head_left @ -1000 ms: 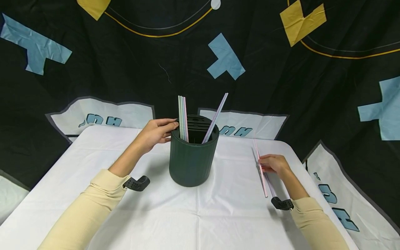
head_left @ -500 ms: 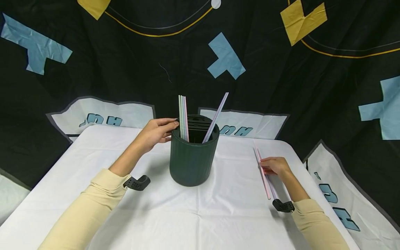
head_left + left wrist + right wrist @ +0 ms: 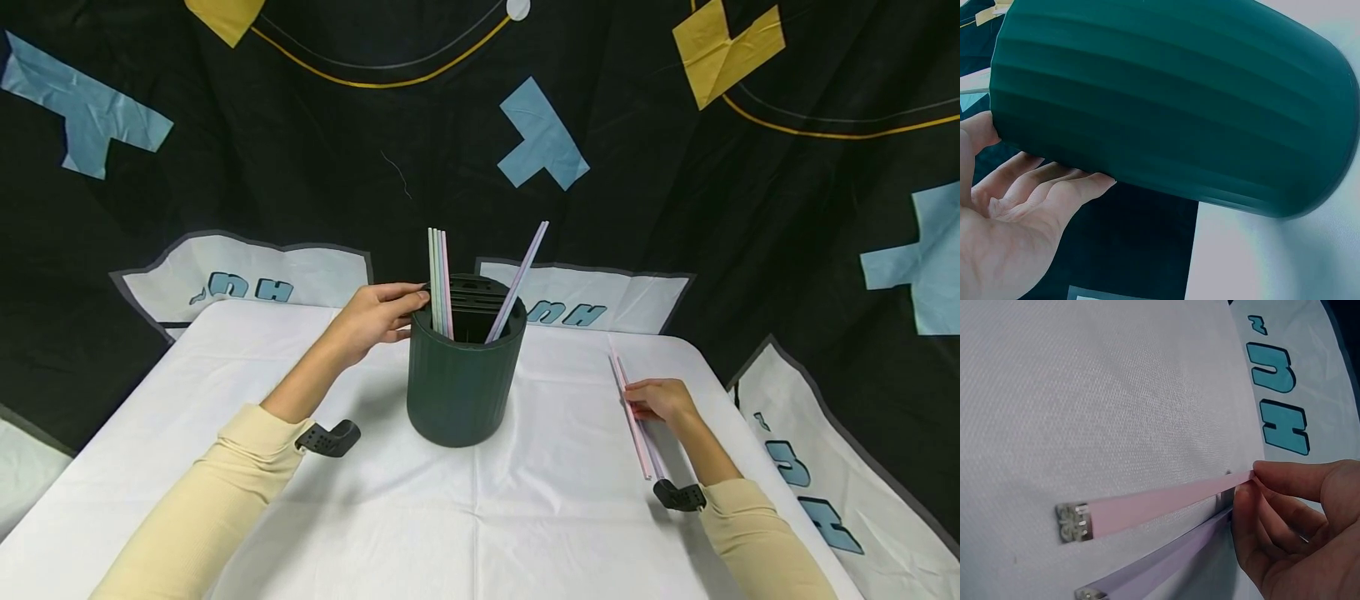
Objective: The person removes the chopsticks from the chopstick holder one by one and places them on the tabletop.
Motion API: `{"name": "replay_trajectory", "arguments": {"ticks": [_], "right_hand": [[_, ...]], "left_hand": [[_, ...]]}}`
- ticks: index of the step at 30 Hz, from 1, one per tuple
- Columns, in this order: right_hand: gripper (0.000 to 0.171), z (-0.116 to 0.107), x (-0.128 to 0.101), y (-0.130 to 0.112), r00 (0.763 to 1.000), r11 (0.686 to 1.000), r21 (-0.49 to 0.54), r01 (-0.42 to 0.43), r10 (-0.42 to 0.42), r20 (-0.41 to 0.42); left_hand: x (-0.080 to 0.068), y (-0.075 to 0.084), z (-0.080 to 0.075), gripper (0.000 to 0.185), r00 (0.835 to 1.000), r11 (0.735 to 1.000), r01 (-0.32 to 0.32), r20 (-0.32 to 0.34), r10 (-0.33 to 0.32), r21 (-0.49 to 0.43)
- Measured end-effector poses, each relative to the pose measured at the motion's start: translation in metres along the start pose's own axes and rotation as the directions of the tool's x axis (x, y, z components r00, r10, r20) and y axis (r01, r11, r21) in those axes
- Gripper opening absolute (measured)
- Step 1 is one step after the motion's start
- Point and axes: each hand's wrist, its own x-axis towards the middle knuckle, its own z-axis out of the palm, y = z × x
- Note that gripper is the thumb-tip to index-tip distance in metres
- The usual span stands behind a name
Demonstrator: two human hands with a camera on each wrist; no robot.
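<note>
A dark green ribbed cup (image 3: 463,379) stands mid-table with several pastel sticks (image 3: 440,282) upright in it and a lilac one (image 3: 517,279) leaning right. My left hand (image 3: 375,318) holds the cup's upper left side; in the left wrist view its fingers (image 3: 1054,187) curve against the green cup wall (image 3: 1172,106). My right hand (image 3: 660,400) lies on the table at the right and pinches a pink stick (image 3: 632,417), which is next to a lilac stick (image 3: 651,450). In the right wrist view the fingertips (image 3: 1285,487) pinch the pink stick (image 3: 1160,506) above the lilac stick (image 3: 1160,565).
A white cloth (image 3: 480,517) covers the table, whose right edge runs close beside my right hand. A black backdrop (image 3: 300,167) with blue and yellow shapes hangs behind the far edge.
My right hand has lowered the pink stick flat beside the lilac one on the table and shifted slightly toward me. The left hand and cup have not moved.
</note>
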Motion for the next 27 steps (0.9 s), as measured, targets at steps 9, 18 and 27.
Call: {"name": "replay_trajectory", "arguments": {"ticks": [9, 18, 27], "right_hand": [[0.036, 0.000, -0.002, -0.005, 0.999, 0.999, -0.037, -0.006, 0.005, -0.033], [0.041, 0.001, -0.007, -0.043, 0.999, 0.999, -0.010, 0.042, -0.042, 0.011], [0.042, 0.012, -0.025, -0.112, 0.984, 0.987, 0.056, 0.148, -0.153, 0.088]], "left_hand": [[0.000, -0.001, 0.000, 0.050, 1.000, 1.000, 0.002, 0.004, -0.002, 0.003], [0.000, 0.000, 0.000, 0.050, 1.000, 1.000, 0.002, 0.002, -0.002, 0.014], [-0.001, 0.000, 0.001, 0.050, 1.000, 1.000, 0.009, 0.003, -0.009, 0.006]]}}
